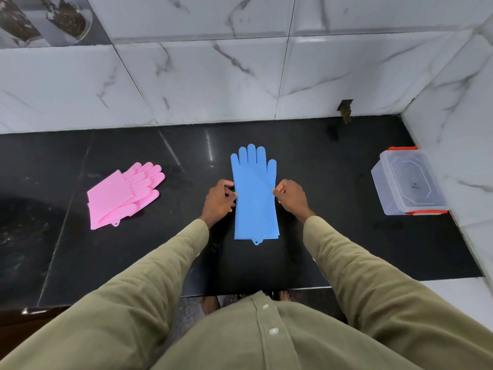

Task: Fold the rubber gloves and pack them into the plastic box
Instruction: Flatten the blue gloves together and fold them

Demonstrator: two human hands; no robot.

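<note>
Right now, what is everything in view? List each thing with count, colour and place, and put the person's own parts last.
blue gloves: what looks like a stacked pair, blue, flat at the counter's centre, fingers toward the wall
pink gloves: what looks like a pair, pink, loosely piled on the counter's left
plastic box: one, clear with orange clips, lid on, at the counter's right against the side wall
counter: one, glossy black
tiled wall: white marble-look tiles, behind and to the right
sleeves: two, olive, on a buttoned shirt
left hand: one, pinching the blue gloves' left edge
right hand: one, pinching the blue gloves' right edge
</note>
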